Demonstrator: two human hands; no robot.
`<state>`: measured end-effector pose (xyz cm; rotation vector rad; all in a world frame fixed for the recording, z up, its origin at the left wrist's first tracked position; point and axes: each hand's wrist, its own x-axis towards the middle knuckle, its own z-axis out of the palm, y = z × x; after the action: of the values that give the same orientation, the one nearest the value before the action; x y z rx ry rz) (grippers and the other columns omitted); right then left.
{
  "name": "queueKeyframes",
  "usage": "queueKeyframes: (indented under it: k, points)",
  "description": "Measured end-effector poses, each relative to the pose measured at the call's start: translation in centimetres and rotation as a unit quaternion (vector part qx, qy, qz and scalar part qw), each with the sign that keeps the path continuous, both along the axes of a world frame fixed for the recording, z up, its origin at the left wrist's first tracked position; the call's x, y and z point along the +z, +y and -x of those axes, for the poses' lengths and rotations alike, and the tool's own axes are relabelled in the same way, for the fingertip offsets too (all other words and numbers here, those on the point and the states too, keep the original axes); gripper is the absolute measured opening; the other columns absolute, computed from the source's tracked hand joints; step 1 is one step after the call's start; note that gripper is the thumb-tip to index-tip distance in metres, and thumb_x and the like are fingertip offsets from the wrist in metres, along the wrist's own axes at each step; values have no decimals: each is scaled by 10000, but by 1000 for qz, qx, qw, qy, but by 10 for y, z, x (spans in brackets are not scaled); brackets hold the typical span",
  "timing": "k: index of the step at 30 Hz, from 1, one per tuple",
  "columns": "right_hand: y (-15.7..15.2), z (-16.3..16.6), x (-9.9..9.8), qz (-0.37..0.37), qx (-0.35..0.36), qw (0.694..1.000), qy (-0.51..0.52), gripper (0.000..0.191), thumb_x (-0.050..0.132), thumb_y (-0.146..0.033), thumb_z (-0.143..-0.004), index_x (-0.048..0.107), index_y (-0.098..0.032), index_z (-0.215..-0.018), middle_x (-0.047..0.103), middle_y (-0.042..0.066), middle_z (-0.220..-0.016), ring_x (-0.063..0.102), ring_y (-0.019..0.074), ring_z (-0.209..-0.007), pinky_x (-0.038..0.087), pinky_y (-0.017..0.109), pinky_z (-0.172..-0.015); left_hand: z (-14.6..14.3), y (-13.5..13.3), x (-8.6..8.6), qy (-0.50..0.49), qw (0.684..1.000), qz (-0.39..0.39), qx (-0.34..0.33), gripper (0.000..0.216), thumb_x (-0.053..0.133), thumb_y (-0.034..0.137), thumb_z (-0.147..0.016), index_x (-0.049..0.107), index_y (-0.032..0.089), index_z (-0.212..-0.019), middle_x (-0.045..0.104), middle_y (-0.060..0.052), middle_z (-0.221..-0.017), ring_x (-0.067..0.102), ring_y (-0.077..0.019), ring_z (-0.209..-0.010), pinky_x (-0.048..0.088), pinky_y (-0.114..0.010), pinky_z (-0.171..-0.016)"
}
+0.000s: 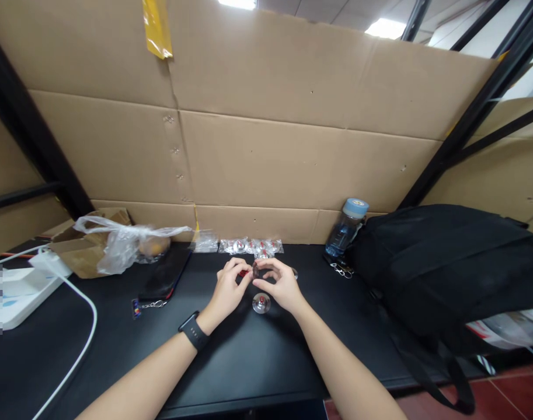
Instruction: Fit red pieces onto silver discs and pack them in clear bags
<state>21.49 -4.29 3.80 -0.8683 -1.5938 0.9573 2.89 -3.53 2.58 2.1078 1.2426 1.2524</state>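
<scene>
My right hand [280, 283] pinches a small clear disc [255, 270] on edge between thumb and fingers. Close against it, my left hand [232, 286] has its fingers drawn together, with a small red piece [244, 272] showing at the tips. Whether that red piece is joined to the disc I cannot tell. Just below the hands, a clear round disc with a red knob [261, 303] at its centre lies on the black table [248, 367]. Another round edge [295, 272] peeks out behind my right hand, mostly hidden.
Small clear packets [237, 245] holding red-centred pieces line the back, beside clear plastic bags [205, 241]. At right stand a blue-lidded bottle [347, 227] and a black backpack [450, 274]. Leftward are a dark pouch [165, 277], a paper bag [80, 251] and a white power strip [25, 297].
</scene>
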Motion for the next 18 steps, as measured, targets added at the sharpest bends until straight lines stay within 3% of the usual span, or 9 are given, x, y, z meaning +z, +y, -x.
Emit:
queueKeyframes:
  k: [11, 18]
  points:
    - [-1, 4, -3, -4, -10, 1000, 6, 364, 847, -327, -702, 686, -222, -1011, 698, 104, -1230, 663, 267, -1134, 549, 363, -841, 1, -1, 0, 9, 1000, -17, 4, 133, 544, 274, -947, 672, 235, -941, 633, -46, -1034, 611, -209, -996, 467, -345, -877]
    - [2, 7, -9, 20, -31, 999, 27, 380, 894, -356, -631, 701, -190, -914, 724, 113, -1167, 702, 252, -1009, 554, 351, -811, 1, 0, -2, 8, 999, -44, 3, 134, 563, 262, -936, 687, 223, -903, 635, -52, -1005, 603, -212, -970, 457, -349, -881]
